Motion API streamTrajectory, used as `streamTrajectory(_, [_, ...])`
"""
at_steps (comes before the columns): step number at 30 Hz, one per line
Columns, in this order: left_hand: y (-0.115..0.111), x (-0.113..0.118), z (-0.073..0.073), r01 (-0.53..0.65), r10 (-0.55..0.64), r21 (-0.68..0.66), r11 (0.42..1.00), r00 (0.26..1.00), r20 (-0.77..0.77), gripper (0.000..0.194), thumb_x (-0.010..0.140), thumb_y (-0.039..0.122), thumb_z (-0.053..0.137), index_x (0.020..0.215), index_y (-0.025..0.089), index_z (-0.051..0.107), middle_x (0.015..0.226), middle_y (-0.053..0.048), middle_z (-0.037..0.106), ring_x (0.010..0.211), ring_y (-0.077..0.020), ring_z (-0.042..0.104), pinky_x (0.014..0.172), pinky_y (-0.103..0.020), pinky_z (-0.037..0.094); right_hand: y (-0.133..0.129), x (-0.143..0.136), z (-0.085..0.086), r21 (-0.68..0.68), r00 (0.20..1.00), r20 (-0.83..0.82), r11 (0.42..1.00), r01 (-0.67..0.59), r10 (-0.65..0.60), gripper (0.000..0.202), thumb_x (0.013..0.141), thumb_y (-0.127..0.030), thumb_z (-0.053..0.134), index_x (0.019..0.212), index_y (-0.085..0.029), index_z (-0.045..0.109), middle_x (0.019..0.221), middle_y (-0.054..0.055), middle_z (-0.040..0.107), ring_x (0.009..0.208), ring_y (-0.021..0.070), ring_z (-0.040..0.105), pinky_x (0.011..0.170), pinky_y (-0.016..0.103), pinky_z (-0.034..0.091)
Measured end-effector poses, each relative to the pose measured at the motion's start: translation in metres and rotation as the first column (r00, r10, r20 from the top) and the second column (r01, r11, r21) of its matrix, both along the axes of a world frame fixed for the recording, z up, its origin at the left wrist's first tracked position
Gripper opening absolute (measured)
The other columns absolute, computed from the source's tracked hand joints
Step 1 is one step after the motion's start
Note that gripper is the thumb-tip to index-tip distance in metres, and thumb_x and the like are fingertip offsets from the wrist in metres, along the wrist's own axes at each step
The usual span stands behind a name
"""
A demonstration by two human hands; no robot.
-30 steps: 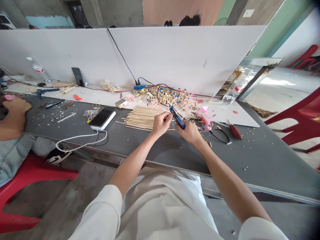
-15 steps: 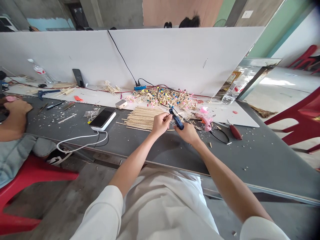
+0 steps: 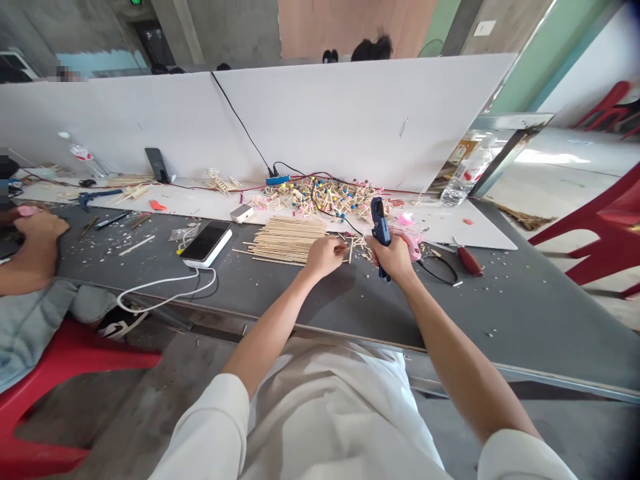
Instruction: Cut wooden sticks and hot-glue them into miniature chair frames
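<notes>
My right hand point(image 3: 395, 257) is wrapped round a dark blue hand cutter point(image 3: 380, 223), held upright above the table with its head pointing away from me. My left hand point(image 3: 325, 257) is closed, fingertips pinched together, at the right end of a bundle of thin wooden sticks point(image 3: 285, 240). Whatever lies between those fingertips is too small or hidden to make out. Short cut stick pieces point(image 3: 357, 248) lie between my two hands. Just beyond my right hand is a pink glue gun point(image 3: 414, 245), partly covered by the hand.
Behind the sticks spreads a heap of short sticks with coloured balls point(image 3: 325, 197). A white power bank with a phone-like black top point(image 3: 207, 241) and white cable point(image 3: 165, 275) are left. A red-handled tool point(image 3: 470, 261) lies right. At far left rests another person's hand point(image 3: 43, 225).
My right hand has swung the cutter upright and to the right, away from my left hand. My left hand has lowered slightly and turned, its fingers still closed.
</notes>
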State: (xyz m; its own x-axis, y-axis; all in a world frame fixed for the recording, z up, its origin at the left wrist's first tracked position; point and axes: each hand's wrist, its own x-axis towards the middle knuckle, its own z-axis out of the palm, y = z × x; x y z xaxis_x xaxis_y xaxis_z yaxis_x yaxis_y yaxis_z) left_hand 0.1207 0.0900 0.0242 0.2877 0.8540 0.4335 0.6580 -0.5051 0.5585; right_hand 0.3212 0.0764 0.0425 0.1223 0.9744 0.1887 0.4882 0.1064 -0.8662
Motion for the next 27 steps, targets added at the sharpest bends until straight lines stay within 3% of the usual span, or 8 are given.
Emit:
streamTrajectory(4, [0.002, 0.002, -0.005, 0.061, -0.068, -0.048, 0.997, 0.984, -0.166, 0.022, 0.085, 0.011, 0.062, 0.086, 0.02, 0.081, 0.087, -0.006, 0.077, 0.082, -0.0211, 0.07, 0.08, -0.029, 0.051, 0.003, 0.001, -0.004, 0.023, 1.0, 0.018, 1.0, -0.002, 0.002, 0.033, 0.085, -0.05, 0.064, 0.07, -0.023, 0.052, 0.053, 0.002, 0.062, 0.046, 0.0182, 0.06, 0.046, 0.026, 0.046])
streamTrajectory(14, [0.002, 0.0, -0.008, 0.068, -0.082, -0.072, 0.995, 0.976, -0.202, 0.017, 0.079, 0.008, 0.066, 0.084, 0.018, 0.079, 0.088, -0.007, 0.075, 0.082, -0.0213, 0.069, 0.079, -0.03, 0.053, 0.0, -0.003, 0.0, -0.037, 0.996, 0.089, 0.999, -0.026, 0.029, 0.033, 0.087, -0.049, 0.06, 0.07, -0.021, 0.057, 0.055, 0.005, 0.064, 0.05, 0.0202, 0.064, 0.055, 0.028, 0.049])
streamTrajectory(19, [0.001, 0.002, -0.009, 0.026, -0.027, -0.008, 1.0, 0.966, -0.257, 0.015, 0.087, 0.017, 0.062, 0.083, 0.016, 0.076, 0.085, -0.009, 0.072, 0.081, -0.0225, 0.067, 0.079, -0.032, 0.051, 0.0, -0.003, 0.001, -0.05, 0.995, 0.09, 0.998, -0.029, 0.034, 0.033, 0.087, -0.05, 0.06, 0.071, -0.02, 0.058, 0.055, 0.005, 0.065, 0.051, 0.0204, 0.064, 0.056, 0.028, 0.048])
streamTrajectory(22, [-0.002, 0.009, -0.013, 0.002, 0.02, 0.07, 0.998, 0.953, -0.303, 0.02, 0.093, 0.031, 0.063, 0.085, 0.016, 0.074, 0.086, -0.011, 0.069, 0.087, -0.0252, 0.066, 0.083, -0.035, 0.05, -0.001, -0.004, 0.002, -0.048, 0.994, 0.109, 0.999, -0.026, 0.031, 0.035, 0.087, -0.049, 0.06, 0.067, -0.021, 0.056, 0.054, 0.004, 0.064, 0.053, 0.0206, 0.065, 0.058, 0.028, 0.046])
streamTrajectory(25, [-0.005, 0.016, -0.018, -0.037, 0.064, 0.089, 0.995, 0.943, -0.326, 0.028, 0.089, 0.043, 0.07, 0.083, 0.016, 0.071, 0.087, -0.011, 0.067, 0.09, -0.0265, 0.065, 0.084, -0.035, 0.05, -0.003, -0.006, 0.004, -0.04, 0.991, 0.129, 0.999, -0.034, 0.039, 0.035, 0.087, -0.047, 0.06, 0.064, -0.021, 0.055, 0.052, 0.004, 0.063, 0.054, 0.0206, 0.065, 0.06, 0.028, 0.046])
streamTrajectory(27, [-0.006, 0.019, -0.021, -0.054, 0.079, 0.084, 0.995, 0.94, -0.333, 0.024, 0.087, 0.041, 0.072, 0.082, 0.017, 0.07, 0.089, -0.011, 0.067, 0.091, -0.026, 0.064, 0.083, -0.035, 0.049, -0.004, -0.008, 0.004, -0.04, 0.991, 0.128, 0.998, -0.038, 0.043, 0.035, 0.087, -0.046, 0.06, 0.063, -0.021, 0.054, 0.052, 0.003, 0.063, 0.053, 0.0202, 0.065, 0.06, 0.028, 0.046])
